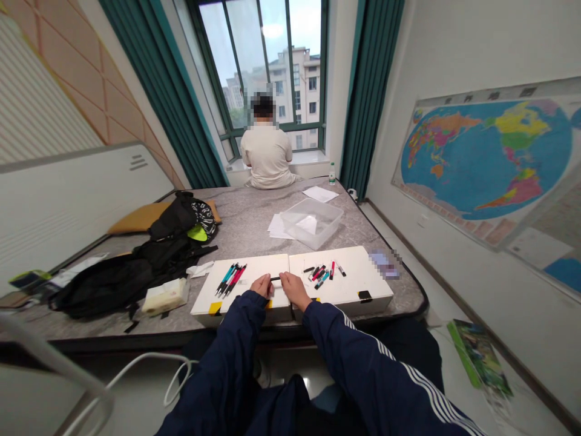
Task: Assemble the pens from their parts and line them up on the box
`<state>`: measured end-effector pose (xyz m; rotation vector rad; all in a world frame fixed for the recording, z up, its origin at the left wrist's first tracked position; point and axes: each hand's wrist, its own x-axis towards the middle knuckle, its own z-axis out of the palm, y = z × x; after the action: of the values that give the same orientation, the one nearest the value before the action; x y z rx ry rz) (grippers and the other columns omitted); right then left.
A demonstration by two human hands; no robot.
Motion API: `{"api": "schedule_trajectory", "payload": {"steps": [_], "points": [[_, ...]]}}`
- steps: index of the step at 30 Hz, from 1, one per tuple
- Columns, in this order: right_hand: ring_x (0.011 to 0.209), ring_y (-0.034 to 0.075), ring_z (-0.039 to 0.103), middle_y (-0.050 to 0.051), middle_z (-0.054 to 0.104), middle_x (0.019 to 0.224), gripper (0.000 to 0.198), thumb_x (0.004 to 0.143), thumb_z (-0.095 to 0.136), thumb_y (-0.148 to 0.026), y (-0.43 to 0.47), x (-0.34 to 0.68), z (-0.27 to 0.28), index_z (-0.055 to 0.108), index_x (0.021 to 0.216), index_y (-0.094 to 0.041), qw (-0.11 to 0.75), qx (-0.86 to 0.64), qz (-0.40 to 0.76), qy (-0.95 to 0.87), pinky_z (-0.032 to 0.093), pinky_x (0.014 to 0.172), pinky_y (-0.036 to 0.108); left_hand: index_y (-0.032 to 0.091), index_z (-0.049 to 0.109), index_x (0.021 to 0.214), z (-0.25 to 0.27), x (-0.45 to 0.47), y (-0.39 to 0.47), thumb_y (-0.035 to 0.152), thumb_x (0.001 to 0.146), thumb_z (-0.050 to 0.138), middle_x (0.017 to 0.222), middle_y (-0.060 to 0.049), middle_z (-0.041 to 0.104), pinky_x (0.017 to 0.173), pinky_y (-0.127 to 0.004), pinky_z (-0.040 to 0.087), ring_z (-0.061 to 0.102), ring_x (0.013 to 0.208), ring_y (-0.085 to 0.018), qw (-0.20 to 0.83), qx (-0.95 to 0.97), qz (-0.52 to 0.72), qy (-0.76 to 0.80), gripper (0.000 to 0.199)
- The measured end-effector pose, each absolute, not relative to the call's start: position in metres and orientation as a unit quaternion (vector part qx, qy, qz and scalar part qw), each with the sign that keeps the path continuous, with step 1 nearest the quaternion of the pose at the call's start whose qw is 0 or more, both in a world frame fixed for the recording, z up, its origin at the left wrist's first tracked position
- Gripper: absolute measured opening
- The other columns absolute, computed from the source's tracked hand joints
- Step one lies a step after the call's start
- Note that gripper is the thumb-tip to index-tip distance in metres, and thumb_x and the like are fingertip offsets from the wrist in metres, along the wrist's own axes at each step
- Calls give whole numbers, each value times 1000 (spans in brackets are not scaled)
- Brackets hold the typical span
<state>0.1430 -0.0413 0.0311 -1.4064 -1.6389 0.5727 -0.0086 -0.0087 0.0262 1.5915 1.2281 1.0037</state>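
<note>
My left hand (262,286) and my right hand (294,288) meet over the seam between two white boxes. Between them runs a thin black pen (276,279), its ends gripped by the closed fingers of each hand. On the left box (267,264), several pens (230,280) in teal, red and black lie side by side. Small red, black and teal pen parts (323,277), apparently caps or short barrels, are scattered over the right box (358,260). The pen's ends are hidden inside my fingers.
Behind the boxes sit a clear plastic bin (313,224) and white papers (320,194). To the left are a tissue pack (164,297) and black backpacks (149,260). A person (267,151) sits facing the window. A bottle (332,174) stands near the far edge.
</note>
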Motion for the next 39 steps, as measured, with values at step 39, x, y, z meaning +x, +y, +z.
{"api": "schedule_trajectory", "payload": {"steps": [39], "points": [[61,12,54,-3,56,59,43,99,34,-43,-44,145,34,55,69,-19,454,-554,285,-637,36,62,21,14,64,75,35,-12,-11,59,60,73,62,-4,67,36,-21,37,49,38,-9,490,571,463,468,49]]}}
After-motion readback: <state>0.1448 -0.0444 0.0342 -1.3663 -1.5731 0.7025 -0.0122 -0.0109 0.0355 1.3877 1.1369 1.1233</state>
